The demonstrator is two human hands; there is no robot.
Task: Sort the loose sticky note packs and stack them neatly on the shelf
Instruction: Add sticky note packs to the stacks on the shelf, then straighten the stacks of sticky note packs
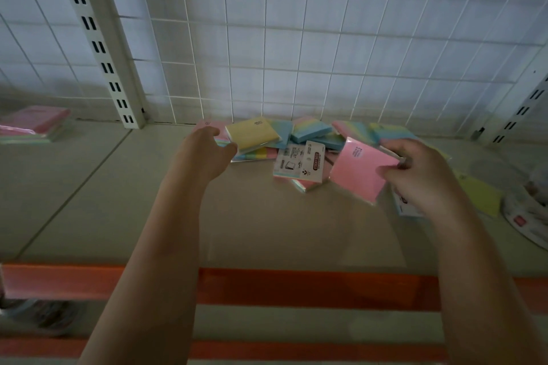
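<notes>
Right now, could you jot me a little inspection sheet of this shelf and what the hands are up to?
Surface: pale shelf with an orange front edge.
Job's things: loose pile of sticky note packs at the back; a label-side-up pack in front of it; a neater stack far left.
Clutter: a white round item at far right, too blurred to identify.
Hands: left hand grips a yellow-topped pack; right hand pinches a pink pack, tilted above the shelf.
Cables: nothing seen.
Surroundings: white wire grid behind, slotted upright at left.
</notes>
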